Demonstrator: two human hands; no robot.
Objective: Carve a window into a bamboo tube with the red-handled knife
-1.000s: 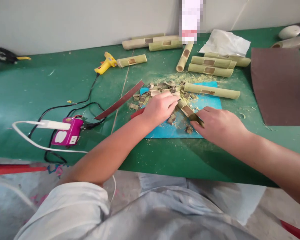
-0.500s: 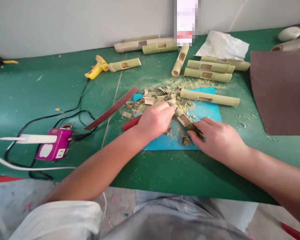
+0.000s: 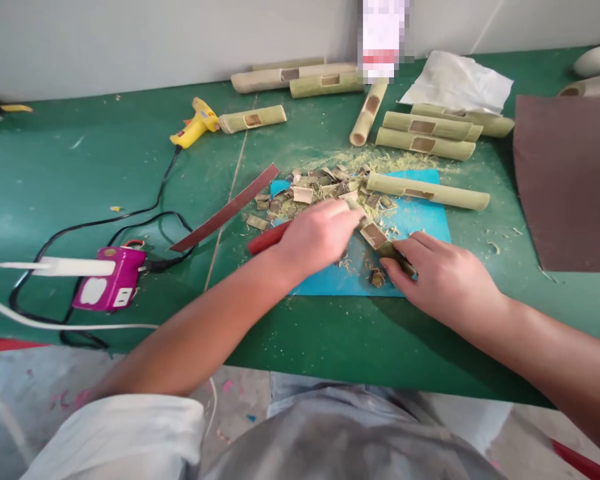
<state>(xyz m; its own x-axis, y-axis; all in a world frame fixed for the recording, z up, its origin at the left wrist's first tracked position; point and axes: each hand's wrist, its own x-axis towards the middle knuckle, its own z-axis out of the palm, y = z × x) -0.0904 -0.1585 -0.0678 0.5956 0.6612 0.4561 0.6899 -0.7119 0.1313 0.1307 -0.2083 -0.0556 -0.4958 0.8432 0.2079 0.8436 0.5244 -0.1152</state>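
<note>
Left hand (image 3: 320, 233) and right hand (image 3: 447, 277) clamped on notched bamboo tube (image 3: 389, 249); loose chips (image 3: 303, 195) slipping under could roll it, breaking grip.

A pale grey wall (image 3: 130, 40) runs behind the green table (image 3: 300, 340), a thin slanting line marking it at the upper right. The table top carries a long, light seam (rather like a scratch) and catches a whitish sheen at the left. Below the front edge lies a grey floor (image 3: 240, 393), dotted with pink and blue scraps. Red bars (image 3: 10, 344) show at the lower left and lower right.
</note>
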